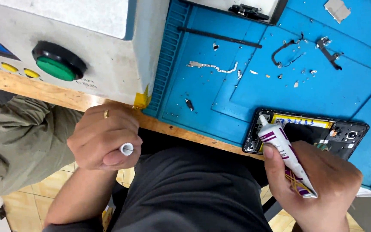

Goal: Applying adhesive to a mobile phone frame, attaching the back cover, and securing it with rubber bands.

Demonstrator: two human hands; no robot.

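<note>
My right hand (318,184) grips a white glue tube with purple stripes (282,148); its nozzle points at the lower left corner of an opened black phone (344,133) that lies on the blue work mat (220,99). A yellow battery (301,121) shows inside the phone. My left hand (104,137), with a gold ring on one finger, is curled over the wooden table edge and pinches a small white cap (126,149) between thumb and fingers.
A grey machine housing with a big green push button (56,66) stands at the left. Loose flex cables, brackets and several tiny screws (213,66) lie scattered on the mat. A wooden table edge (44,90) runs below the machine.
</note>
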